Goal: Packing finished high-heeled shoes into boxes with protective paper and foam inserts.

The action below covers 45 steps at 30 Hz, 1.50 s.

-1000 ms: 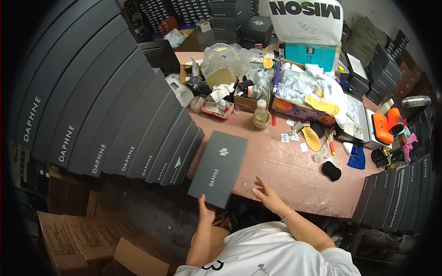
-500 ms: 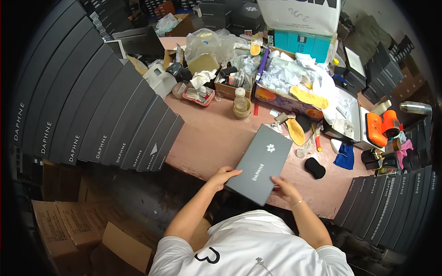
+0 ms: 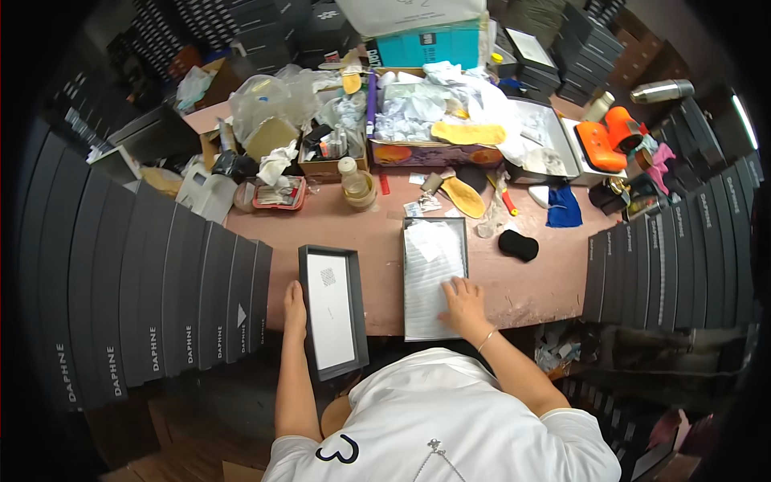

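A dark grey box lid [image 3: 332, 312] lies upside down on the pink table's near edge, its white inside facing up. My left hand [image 3: 294, 304] grips the lid's left rim. To its right lies the open box base [image 3: 434, 275], lined with white tissue paper. My right hand [image 3: 463, 302] rests flat on that paper at the box's lower right, fingers spread.
Tall stacks of dark grey boxes [image 3: 152, 297] line the left, and more [image 3: 666, 257] the right. The back of the table [image 3: 377, 233] holds a plastic bottle [image 3: 351, 175], yellow insoles [image 3: 465, 197], a black pad [image 3: 518, 245], a blue cloth [image 3: 564, 207], bags and cartons.
The closed grey box was pulled toward me and opened. Its lid now lies inverted at the left and the base at the right, with my hands apart on each.
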### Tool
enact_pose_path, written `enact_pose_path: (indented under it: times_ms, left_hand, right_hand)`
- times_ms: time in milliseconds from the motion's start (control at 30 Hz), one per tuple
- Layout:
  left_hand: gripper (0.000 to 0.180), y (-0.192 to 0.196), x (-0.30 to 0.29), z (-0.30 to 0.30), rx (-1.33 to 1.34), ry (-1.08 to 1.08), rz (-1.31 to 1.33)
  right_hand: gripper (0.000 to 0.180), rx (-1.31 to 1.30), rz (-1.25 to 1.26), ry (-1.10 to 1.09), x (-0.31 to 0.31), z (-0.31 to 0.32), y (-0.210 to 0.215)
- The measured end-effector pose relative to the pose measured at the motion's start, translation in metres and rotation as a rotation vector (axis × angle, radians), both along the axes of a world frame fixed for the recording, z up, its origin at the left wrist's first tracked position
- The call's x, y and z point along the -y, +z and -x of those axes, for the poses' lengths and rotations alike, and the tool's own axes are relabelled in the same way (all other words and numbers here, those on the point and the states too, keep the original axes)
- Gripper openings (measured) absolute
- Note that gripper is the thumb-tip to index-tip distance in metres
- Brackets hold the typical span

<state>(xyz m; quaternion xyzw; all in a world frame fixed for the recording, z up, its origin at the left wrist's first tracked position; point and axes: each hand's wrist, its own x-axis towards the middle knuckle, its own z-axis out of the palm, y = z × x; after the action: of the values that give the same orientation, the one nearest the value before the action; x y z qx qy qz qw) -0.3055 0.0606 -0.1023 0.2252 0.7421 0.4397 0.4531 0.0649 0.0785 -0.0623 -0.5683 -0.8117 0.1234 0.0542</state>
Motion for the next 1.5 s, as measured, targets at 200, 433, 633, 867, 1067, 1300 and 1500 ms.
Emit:
enact_pose_path:
  times_ms: [200,433,633,867,1067,1300,1500]
  left_hand:
    - [0.039,0.043,-0.002,-0.047,-0.803,-0.382,-0.506]
    - [0.027,0.042,0.055,-0.147,0.114,-1.506,-0.425]
    - [0.063,0.011,0.023,-0.210,-0.271,-0.904,-0.780]
    - [0.049,-0.025,0.018,-0.142,0.113,-0.377,-0.261]
    - [0.058,0.025,0.010,-0.174,0.373,-0.289,-0.322]
    - [0.090,0.054,0.045,-0.185,0.414,-0.528,-0.386]
    - [0.032,0.053,0.026,-0.152,0.585,-0.040,-0.150]
  right_hand:
    - [0.021,-0.250,0.035,-0.172,0.006,-0.005,-0.006]
    - [0.025,-0.450,0.163,0.347,0.010,0.119,0.027]
    - [0.023,-0.899,0.190,0.376,0.004,0.099,0.092]
    - [0.048,-0.274,0.157,-0.114,0.008,0.038,-0.046]
    - [0.037,-0.253,0.349,-0.092,-0.024,0.038,-0.067]
    - [0.041,-1.256,0.833,-0.370,-0.004,0.039,0.034]
    - [0.030,-0.731,0.308,-0.241,-0.006,0.044,0.059]
